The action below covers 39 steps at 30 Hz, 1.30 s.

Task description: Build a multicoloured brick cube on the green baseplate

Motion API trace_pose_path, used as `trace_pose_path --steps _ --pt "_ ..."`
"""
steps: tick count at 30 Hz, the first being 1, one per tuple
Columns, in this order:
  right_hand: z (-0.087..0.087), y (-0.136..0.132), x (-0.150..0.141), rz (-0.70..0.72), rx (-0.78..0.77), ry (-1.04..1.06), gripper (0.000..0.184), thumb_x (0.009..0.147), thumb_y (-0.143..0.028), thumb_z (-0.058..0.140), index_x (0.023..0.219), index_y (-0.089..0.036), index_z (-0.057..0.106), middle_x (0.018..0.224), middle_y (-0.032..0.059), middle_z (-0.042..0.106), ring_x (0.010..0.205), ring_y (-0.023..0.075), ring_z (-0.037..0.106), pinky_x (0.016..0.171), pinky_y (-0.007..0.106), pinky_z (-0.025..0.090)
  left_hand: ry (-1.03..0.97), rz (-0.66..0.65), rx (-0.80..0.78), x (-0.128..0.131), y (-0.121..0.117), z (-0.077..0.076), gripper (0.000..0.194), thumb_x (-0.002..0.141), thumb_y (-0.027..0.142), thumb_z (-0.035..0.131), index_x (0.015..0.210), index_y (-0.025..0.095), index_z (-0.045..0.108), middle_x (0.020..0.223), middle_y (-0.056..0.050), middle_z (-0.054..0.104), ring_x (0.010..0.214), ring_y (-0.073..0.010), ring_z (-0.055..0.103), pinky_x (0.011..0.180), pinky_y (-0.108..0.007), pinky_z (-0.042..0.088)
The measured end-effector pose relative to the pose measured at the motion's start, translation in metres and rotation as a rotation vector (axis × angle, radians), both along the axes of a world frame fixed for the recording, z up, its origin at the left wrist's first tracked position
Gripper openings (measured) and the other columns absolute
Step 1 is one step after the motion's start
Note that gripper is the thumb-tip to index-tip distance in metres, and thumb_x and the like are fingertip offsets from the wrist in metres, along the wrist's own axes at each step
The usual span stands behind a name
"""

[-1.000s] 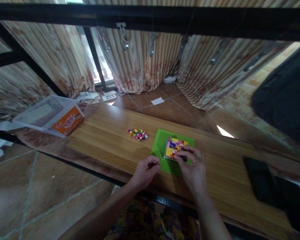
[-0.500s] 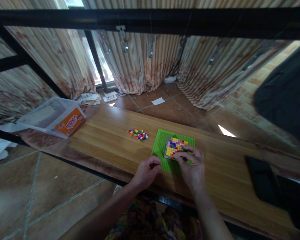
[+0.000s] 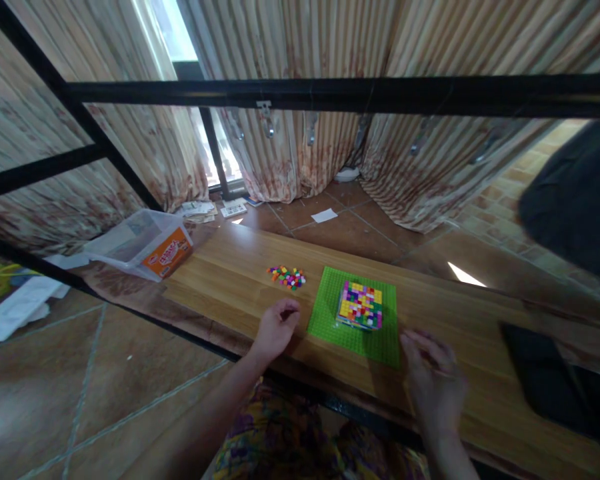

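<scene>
A square block of many-coloured toy bricks [image 3: 361,303] stands on a green studded baseplate [image 3: 325,320], near its middle. To the left of the baseplate hovers my left hand [image 3: 274,333], its fingers curled in toward the thumb; whatever they may hold is hidden. My right hand [image 3: 436,377] is just off the baseplate's right edge, slightly blurred, with fingers loosely bent and apart and no brick visible in them. A loose pile of small coloured bricks [image 3: 287,277] lies on the wooden tabletop [image 3: 230,287], beyond my left hand.
A clear plastic box [image 3: 125,250] with an orange label sits at the table's left end. Dark flat objects [image 3: 540,373] lie at the right. A black metal rail [image 3: 310,97] crosses in front of striped curtains [image 3: 330,40]. Papers [image 3: 197,212] are on the tiled floor.
My right hand has left the brick block and moved right, off the baseplate. My left hand has drawn a little left. The head view has tilted up slightly, so the scene sits lower.
</scene>
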State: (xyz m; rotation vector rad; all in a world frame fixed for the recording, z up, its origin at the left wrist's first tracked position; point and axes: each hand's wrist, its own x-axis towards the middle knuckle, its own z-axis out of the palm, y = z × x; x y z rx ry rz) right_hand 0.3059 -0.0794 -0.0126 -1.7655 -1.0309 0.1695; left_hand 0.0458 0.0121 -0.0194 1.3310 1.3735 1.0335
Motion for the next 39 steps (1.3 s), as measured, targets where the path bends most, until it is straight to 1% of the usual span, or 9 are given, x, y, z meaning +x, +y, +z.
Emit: trace_pose_path --steps 2,5,10,15,23,27,30,35,39 --pt "-0.011 -0.015 0.007 -0.027 -0.058 -0.033 0.040 0.081 -0.056 0.063 0.087 -0.019 0.074 0.103 0.0108 0.069 0.094 0.0266 0.065 0.091 0.044 0.049 0.172 0.053 0.090 -0.011 0.011 0.001 0.011 0.078 0.016 0.058 0.087 0.018 0.065 0.083 -0.001 0.068 0.076 -0.0133 0.063 0.077 -0.028 0.050" --pt "-0.031 -0.031 0.013 -0.035 -0.111 -0.136 0.043 0.084 -0.058 0.057 0.088 -0.018 0.074 0.105 0.0122 0.069 0.095 0.0283 0.066 0.090 0.044 0.049 0.422 0.101 0.156 -0.020 0.025 0.004 0.015 0.081 0.014 0.055 0.091 0.018 0.065 0.088 -0.003 0.069 0.081 -0.0147 0.064 0.080 -0.029 0.050" --pt "-0.053 -0.037 0.011 0.013 -0.070 -0.371 0.040 0.090 -0.049 0.051 0.089 -0.016 0.073 0.101 0.0139 0.071 0.093 0.0281 0.066 0.086 0.043 0.052 0.740 0.038 0.231 -0.012 0.040 0.008 0.023 0.084 0.017 0.059 0.106 0.022 0.067 0.106 -0.007 0.067 0.093 -0.0195 0.064 0.083 -0.032 0.050" --pt "-0.055 -0.033 0.009 0.057 -0.019 -0.501 0.032 0.092 -0.040 0.051 0.091 -0.016 0.072 0.094 0.0124 0.071 0.089 0.0257 0.065 0.084 0.040 0.051 0.917 -0.046 0.300 0.000 0.047 0.005 0.024 0.089 0.017 0.054 0.109 0.023 0.066 0.113 -0.008 0.063 0.101 -0.0214 0.062 0.084 -0.032 0.051" --pt "-0.053 -0.033 0.006 0.054 -0.018 -0.479 0.027 0.093 -0.037 0.052 0.092 -0.018 0.071 0.096 0.0107 0.071 0.091 0.0244 0.063 0.083 0.038 0.050 1.008 -0.095 0.303 0.003 0.051 0.012 0.017 0.090 0.016 0.050 0.097 0.020 0.065 0.110 -0.010 0.063 0.100 -0.0220 0.062 0.085 -0.033 0.050" --pt "-0.052 -0.033 0.004 0.059 -0.032 -0.485 0.027 0.093 -0.036 0.051 0.093 -0.017 0.070 0.096 0.0110 0.070 0.090 0.0234 0.062 0.083 0.037 0.050 0.985 -0.095 0.301 0.005 0.042 0.016 0.014 0.091 0.016 0.049 0.097 0.018 0.061 0.105 -0.011 0.065 0.097 -0.0227 0.063 0.084 -0.033 0.049" --pt "-0.052 -0.033 0.003 0.056 -0.039 -0.486 0.027 0.094 -0.035 0.050 0.094 -0.017 0.070 0.097 0.0107 0.070 0.092 0.0239 0.062 0.084 0.039 0.050 0.874 -0.087 0.301 0.008 0.031 0.020 0.013 0.091 0.017 0.048 0.096 0.019 0.059 0.097 -0.008 0.066 0.091 -0.0208 0.064 0.081 -0.032 0.049" --pt "-0.052 -0.032 0.001 0.050 -0.048 -0.456 0.026 0.094 -0.034 0.050 0.095 -0.019 0.070 0.098 0.0097 0.070 0.093 0.0237 0.062 0.084 0.039 0.050 0.464 -0.144 0.266 0.023 0.011 0.032 0.009 0.087 0.018 0.053 0.090 0.021 0.060 0.082 -0.001 0.067 0.075 -0.0147 0.064 0.071 -0.026 0.048" --pt "-0.051 -0.032 0.000 0.048 -0.047 -0.470 0.025 0.094 -0.032 0.050 0.096 -0.017 0.070 0.100 0.0102 0.070 0.095 0.0231 0.061 0.086 0.038 0.050 0.175 -0.218 0.257 0.043 -0.001 0.039 0.011 0.082 0.016 0.058 0.086 0.021 0.067 0.086 -0.001 0.069 0.079 -0.0140 0.065 0.073 -0.025 0.050"
